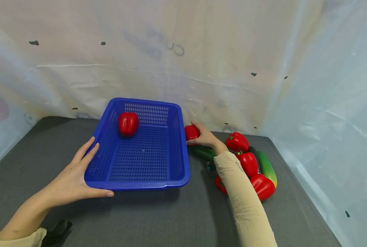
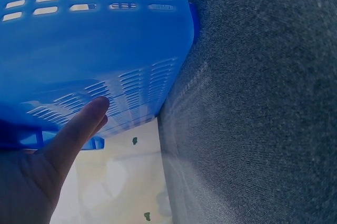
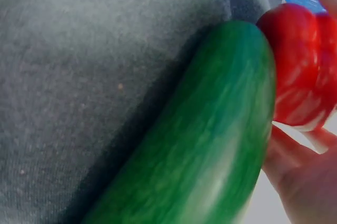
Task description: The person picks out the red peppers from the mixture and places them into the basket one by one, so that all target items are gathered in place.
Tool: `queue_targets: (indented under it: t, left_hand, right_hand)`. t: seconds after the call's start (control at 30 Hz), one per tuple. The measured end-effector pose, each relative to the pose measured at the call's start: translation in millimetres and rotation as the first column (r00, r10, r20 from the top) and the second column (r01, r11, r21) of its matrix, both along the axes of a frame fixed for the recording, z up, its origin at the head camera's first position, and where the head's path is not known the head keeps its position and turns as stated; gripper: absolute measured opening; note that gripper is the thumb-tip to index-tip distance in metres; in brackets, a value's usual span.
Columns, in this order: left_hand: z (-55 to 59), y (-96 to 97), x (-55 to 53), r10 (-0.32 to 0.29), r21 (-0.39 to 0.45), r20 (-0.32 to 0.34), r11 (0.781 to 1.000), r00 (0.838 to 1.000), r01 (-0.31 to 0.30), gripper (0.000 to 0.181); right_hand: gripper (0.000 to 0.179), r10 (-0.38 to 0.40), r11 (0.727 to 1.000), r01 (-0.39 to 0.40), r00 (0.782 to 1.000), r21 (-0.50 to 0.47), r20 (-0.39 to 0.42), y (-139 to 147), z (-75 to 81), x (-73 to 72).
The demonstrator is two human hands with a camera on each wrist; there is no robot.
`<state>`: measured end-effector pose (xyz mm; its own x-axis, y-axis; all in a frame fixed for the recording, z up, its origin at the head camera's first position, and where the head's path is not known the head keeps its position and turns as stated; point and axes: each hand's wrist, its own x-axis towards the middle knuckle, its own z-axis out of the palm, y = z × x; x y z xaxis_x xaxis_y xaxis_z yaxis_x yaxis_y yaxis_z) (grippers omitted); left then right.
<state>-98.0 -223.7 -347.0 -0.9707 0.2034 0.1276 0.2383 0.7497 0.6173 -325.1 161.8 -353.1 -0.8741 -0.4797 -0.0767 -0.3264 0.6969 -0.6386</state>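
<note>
A blue plastic basket with slotted walls stands on the dark table, one red bell pepper lying inside near its far left corner. At the near left corner, my left hand touches the basket with fingers spread and straight along the left side and thumb along the front rim. Its fingers lie against the outer wall in the left wrist view. My right hand grips another red bell pepper just right of the basket. Beside that pepper lies a green cucumber.
On the right is a pile of red bell peppers, a green and yellow elongated vegetable and a dark one, partly hidden by my right sleeve. Pale plastic sheeting closes off the back and sides of the grey table.
</note>
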Motion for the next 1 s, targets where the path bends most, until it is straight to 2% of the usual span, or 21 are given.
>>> queue_targets:
  t: [0.2,0.37,0.57,0.7,1.0]
  left_hand:
    - [0.5,-0.3,0.5,0.002,-0.002,-0.004,1.0,1.0,-0.002,0.135]
    - [1.3,0.0,0.6,0.0,-0.001,-0.004,1.0,1.0,0.0,0.134]
    - [0.1,0.2,0.7,0.0,-0.002,-0.014,1.0,1.0,0.0,0.135]
    - [0.3,-0.2,0.7,0.0,-0.005,-0.011,1.0,1.0,0.0,0.134]
    - [0.7,-0.6,0.3,0.0,0.002,-0.004,1.0,1.0,0.0,0.134]
  right_hand:
    - [0.089,0.02,1.0,-0.019,1.0,-0.011,0.02,2.9,4.1,3.3]
    - [0.087,-0.009,1.0,0.009,1.0,0.012,-0.001,4.5,3.5,4.1]
    - [0.09,-0.07,0.995,0.078,0.989,0.06,-0.127,4.0,-1.4,1.4]
    - [0.089,-0.114,0.992,0.121,0.974,0.022,-0.196,3.3,-1.1,2.4]
    - [0.088,-0.139,0.99,0.135,0.957,-0.031,-0.254,6.4,0.8,3.1]
